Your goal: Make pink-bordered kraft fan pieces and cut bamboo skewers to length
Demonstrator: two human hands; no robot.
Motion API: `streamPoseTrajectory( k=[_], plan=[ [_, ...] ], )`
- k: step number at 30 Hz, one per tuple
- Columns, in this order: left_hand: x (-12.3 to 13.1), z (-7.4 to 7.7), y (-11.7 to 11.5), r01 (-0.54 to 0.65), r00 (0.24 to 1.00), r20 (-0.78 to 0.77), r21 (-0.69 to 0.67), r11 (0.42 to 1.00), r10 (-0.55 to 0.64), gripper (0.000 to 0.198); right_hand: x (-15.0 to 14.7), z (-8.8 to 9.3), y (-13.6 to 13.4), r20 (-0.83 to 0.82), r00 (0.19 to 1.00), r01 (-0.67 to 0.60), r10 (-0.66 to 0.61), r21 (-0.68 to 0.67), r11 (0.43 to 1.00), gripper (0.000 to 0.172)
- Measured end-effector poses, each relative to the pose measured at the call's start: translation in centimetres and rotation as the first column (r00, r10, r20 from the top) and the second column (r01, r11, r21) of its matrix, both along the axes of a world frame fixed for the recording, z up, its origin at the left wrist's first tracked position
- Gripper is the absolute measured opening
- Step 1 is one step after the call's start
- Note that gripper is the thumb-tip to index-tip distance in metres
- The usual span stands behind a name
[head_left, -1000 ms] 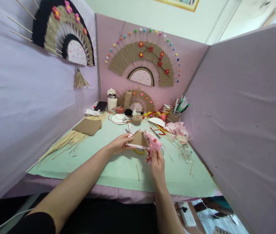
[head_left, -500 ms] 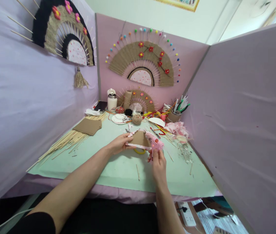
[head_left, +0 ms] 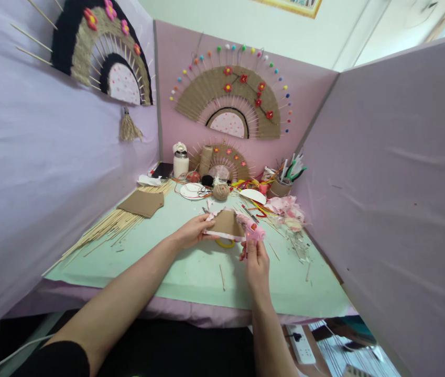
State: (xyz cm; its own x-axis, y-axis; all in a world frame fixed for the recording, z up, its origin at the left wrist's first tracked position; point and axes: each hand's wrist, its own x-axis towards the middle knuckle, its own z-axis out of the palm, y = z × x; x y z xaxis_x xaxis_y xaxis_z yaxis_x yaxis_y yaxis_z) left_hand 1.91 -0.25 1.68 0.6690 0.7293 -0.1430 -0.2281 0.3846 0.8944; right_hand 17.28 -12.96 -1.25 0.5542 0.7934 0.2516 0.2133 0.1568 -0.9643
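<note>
My left hand (head_left: 195, 232) grips the left end of a brown cardboard piece (head_left: 225, 224) whose edges are wrapped in pink-and-white fabric. The cardboard is held up over the table, its bare brown face toward me. In my right hand (head_left: 257, 257) is a pink glue gun (head_left: 254, 230), fingers wrapped around its handle. Its front end points up and left, at the right edge of the cardboard. The tip is hard to make out against the fabric. Below the cardboard, part of a yellow ring-shaped handle (head_left: 225, 243) shows on the table.
Thin bamboo sticks (head_left: 100, 228) lie at the left beneath another cardboard piece (head_left: 142, 203). Toward the back are a twine ball (head_left: 221, 192), a white bottle (head_left: 181, 165) and a tool holder (head_left: 280, 187). Crumpled pink fabric (head_left: 287, 207) lies right. Decorated fans (head_left: 191, 97) hang on the partitions.
The glue gun and my right hand have shifted very slightly right. My left hand and the cardboard stay nearly in place.
</note>
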Motion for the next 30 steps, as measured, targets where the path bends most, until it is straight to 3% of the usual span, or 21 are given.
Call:
streamPoseTrajectory(
  k=[5, 13, 18, 24, 30],
  plan=[
    [0.2, -0.6, 0.2, 0.002, 1.000, -0.001, 0.067, 0.998, -0.002, 0.024, 0.1, -0.2, 0.0, 0.026, 1.000, 0.014, -0.014, 0.000, 1.000, 0.041],
    [0.7, -1.4, 0.3, -0.061, 0.993, -0.074, 0.321, 0.945, 0.089, 0.032, 0.1, -0.3, 0.0, 0.073, 0.996, 0.043, -0.040, -0.040, 0.998, 0.040],
    [0.7, -1.8, 0.3, -0.066, 0.986, -0.102, 0.481, 0.874, 0.130, 0.031, 0.1, -0.1, -0.1, 0.091, 0.994, 0.056, -0.053, -0.040, 0.998, 0.039],
    [0.5, -2.1, 0.3, -0.066, 0.973, -0.145, 0.572, 0.817, 0.180, 0.035, 0.1, -0.1, -0.1, 0.088, 0.995, 0.052, -0.048, -0.052, 0.997, 0.039],
    [0.3, -1.6, -0.1, 0.013, 0.923, -0.269, 0.735, 0.678, 0.274, 0.036, 0.3, -0.4, 0.0, 0.074, 0.996, 0.048, -0.044, -0.055, 0.997, 0.040]
  ],
)
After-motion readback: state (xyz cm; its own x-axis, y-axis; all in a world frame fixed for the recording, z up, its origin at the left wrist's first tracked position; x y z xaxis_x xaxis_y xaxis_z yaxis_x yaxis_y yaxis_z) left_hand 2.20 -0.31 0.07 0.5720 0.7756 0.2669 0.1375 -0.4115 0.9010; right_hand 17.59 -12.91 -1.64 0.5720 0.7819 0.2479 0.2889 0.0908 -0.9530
